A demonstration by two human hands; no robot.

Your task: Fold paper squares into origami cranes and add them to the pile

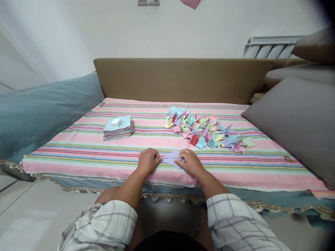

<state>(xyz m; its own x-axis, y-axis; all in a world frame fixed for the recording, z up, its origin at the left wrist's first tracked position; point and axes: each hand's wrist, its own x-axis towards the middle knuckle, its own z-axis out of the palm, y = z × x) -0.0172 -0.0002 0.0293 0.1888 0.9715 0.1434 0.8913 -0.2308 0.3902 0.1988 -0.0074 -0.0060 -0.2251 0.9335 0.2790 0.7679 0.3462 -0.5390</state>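
A partly folded sheet of purple origami paper lies on the striped cloth between my hands. My left hand pinches its narrow left tip between thumb and curled fingers. Over its right end, my right hand has thumb and fingers closed on the paper. Beyond my hands spreads a pile of folded paper cranes in many colours. Farther left stands a stack of square origami paper, with a small white box-like object resting on its top sheet.
The striped cloth covers a sofa seat with a brown backrest. A blue-covered armrest rises at left, and a grey cushion leans at right. Near that cushion lies a small brown loop. A white radiator stands behind.
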